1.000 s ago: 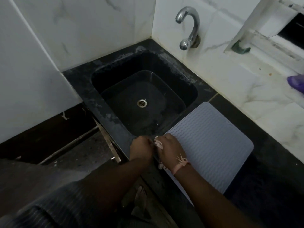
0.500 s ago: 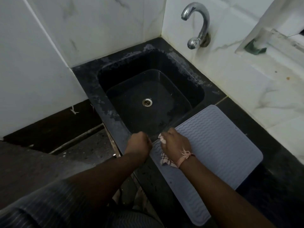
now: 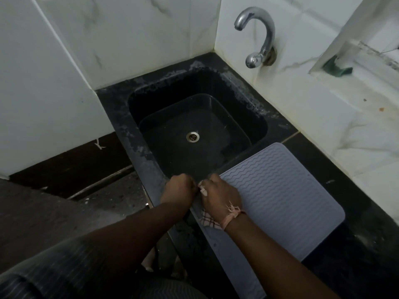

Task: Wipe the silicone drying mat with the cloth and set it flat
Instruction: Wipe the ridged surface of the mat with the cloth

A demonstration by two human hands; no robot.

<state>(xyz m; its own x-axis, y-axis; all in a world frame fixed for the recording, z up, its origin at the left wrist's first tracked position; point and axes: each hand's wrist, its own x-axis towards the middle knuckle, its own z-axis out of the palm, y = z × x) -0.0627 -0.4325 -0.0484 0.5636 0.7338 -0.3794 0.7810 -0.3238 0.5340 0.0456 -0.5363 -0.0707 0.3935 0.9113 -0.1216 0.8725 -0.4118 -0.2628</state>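
A grey silicone drying mat (image 3: 278, 197) with a wavy ribbed pattern lies flat on the black counter, to the right of the sink. My right hand (image 3: 220, 197) presses a checked cloth (image 3: 208, 221) onto the mat's near-left corner, and bits of cloth show at its fingers and under its wrist. My left hand (image 3: 179, 189) is curled at the mat's left edge, on the sink's front rim, touching the right hand. What its fingers hold is hidden.
A black sink (image 3: 194, 134) with a metal drain lies behind the hands. A chrome tap (image 3: 259, 37) juts from the white marble wall. A green object (image 3: 335, 69) sits on the window ledge at the right. The black counter (image 3: 356, 244) extends rightward past the mat.
My two hands have come together again at the mat's corner. The camera has shifted slightly; the mat stays flat in place.
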